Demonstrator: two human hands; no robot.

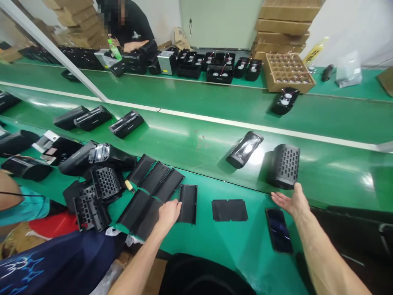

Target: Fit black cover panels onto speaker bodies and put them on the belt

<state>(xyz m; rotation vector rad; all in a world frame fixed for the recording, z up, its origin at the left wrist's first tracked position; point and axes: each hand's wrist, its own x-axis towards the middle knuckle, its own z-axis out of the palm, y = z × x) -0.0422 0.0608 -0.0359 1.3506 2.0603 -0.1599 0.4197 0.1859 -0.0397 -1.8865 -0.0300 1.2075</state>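
Observation:
My left hand [170,213] rests on a black plastic panel [188,203] at the near edge of the green bench, its fingers curled over the panel's left side. Several more black panels [155,178] fan out to its left. My right hand [291,200] is open, palm up, just below a black perforated housing [284,165] standing on the green conveyor belt [199,139]; it touches nothing. A flat black sheet [229,209] lies between my hands. A dark phone [278,229] lies under my right wrist.
A second black housing [245,148] lies on the belt. Grille parts [101,188] pile up at the left beside another person's arm [12,200]. Across the belt another person [132,28] works among black units, a cardboard tray [288,71] and stacked boxes [284,24].

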